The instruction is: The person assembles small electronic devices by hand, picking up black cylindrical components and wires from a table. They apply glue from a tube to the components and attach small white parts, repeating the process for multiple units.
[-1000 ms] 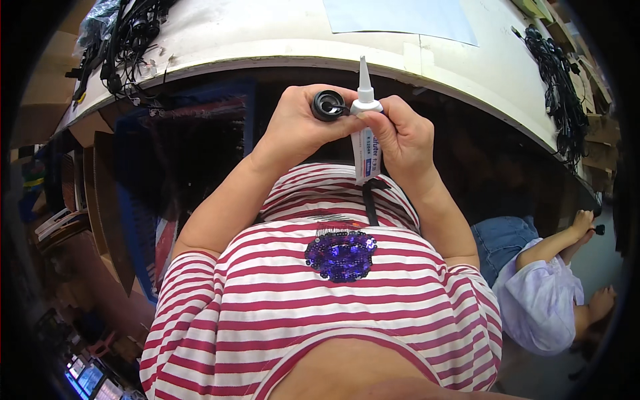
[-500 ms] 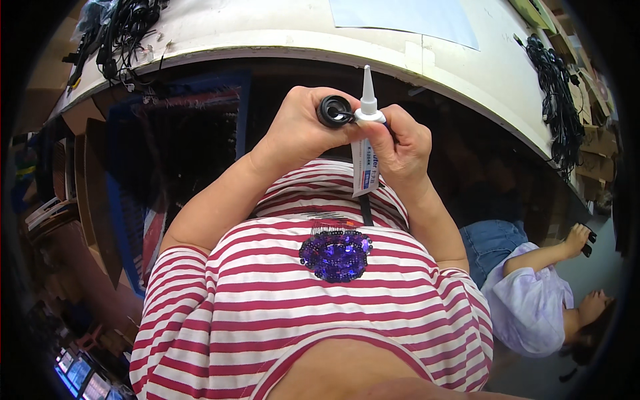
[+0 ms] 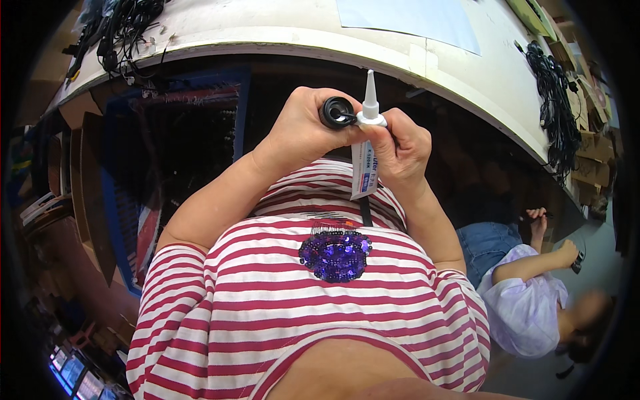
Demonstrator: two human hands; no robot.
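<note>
My left hand is closed around a black, round, hollow part, its open end facing up and a pale interior showing. A tube of adhesive with a white tapered nozzle is pinched between the thumb and fingers of my right hand. The nozzle points up and away from me, while the printed white tube hangs below the fingers. Both hands meet in front of my chest, just short of the table edge. A thin dark piece joins the black part's rim beside the nozzle's collar; what it belongs to is hidden.
Beyond my hands runs a white table with a pale sheet. Black cable bundles lie at its left and right. A blue crate stands below left. A co-worker is at the right.
My hands stay nearly in place, both grips unchanged. The co-worker's arms have shifted, and a second hand shows there. The table's view has moved slightly.
</note>
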